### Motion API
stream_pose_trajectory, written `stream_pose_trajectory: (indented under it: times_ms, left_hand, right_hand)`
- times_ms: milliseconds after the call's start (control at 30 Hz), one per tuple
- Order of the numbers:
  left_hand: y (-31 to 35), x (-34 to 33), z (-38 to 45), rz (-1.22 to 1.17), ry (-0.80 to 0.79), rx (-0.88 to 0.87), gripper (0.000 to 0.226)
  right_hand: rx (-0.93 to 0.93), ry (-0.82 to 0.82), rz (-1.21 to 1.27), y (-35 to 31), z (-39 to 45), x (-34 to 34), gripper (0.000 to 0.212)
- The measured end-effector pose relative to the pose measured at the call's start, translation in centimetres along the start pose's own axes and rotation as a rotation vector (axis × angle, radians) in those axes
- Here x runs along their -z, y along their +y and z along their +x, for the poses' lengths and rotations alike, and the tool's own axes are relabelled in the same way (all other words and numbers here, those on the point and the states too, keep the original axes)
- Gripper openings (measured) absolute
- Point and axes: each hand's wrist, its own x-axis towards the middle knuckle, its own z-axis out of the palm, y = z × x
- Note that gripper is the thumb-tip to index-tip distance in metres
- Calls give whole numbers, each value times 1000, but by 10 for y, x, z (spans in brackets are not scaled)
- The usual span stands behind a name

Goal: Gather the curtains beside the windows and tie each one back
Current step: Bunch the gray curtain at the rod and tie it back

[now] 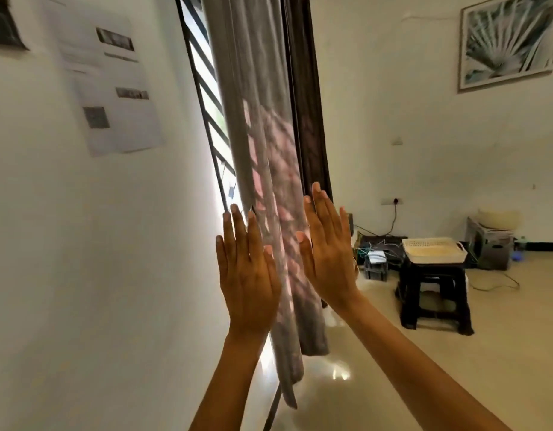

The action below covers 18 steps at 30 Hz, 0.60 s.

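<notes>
White walls and a glossy pale floor (455, 384) frame the room. The grey curtain (262, 144) hangs bunched over the barred window (203, 88), a dark brown curtain (309, 119) just behind it. Left of the grey curtain, papers (113, 88) are stuck on the wall; well right of it a black stool (433, 293) bears a cream basket (433, 250). The left hand (247, 275) and right hand (328, 256) flank the grey curtain, fingers straight, grasping nothing.
</notes>
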Motion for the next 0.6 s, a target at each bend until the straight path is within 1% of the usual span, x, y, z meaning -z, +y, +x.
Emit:
stream_pose_trajectory:
  times_ms: [67,133,200,267,400,500,600]
  left_hand:
    - [-1,-46,27,28,13,-44,51]
    - [-7,-78,53,43,33,-45,51]
    - [-10,-119,83,91,43,-68,55]
    - [-15,-162,119,125,37,-69,59]
    - [-25,-237,190,199,55,-77,57]
    - [-35,-282,240,232,92,-52,54]
    - [-45,-319,286,277,143,-35,52]
  right_hand:
    - [3,23,17,40,19,-36,52]
    - [-16,31,42,66,36,-64,51]
    - [-17,55,68,104,60,-102,52]
    - [2,65,93,141,91,-142,50]
    - [36,117,211,204,158,-212,48]
    - [73,164,262,246,208,-262,46]
    - [61,198,315,279,252,-311,44]
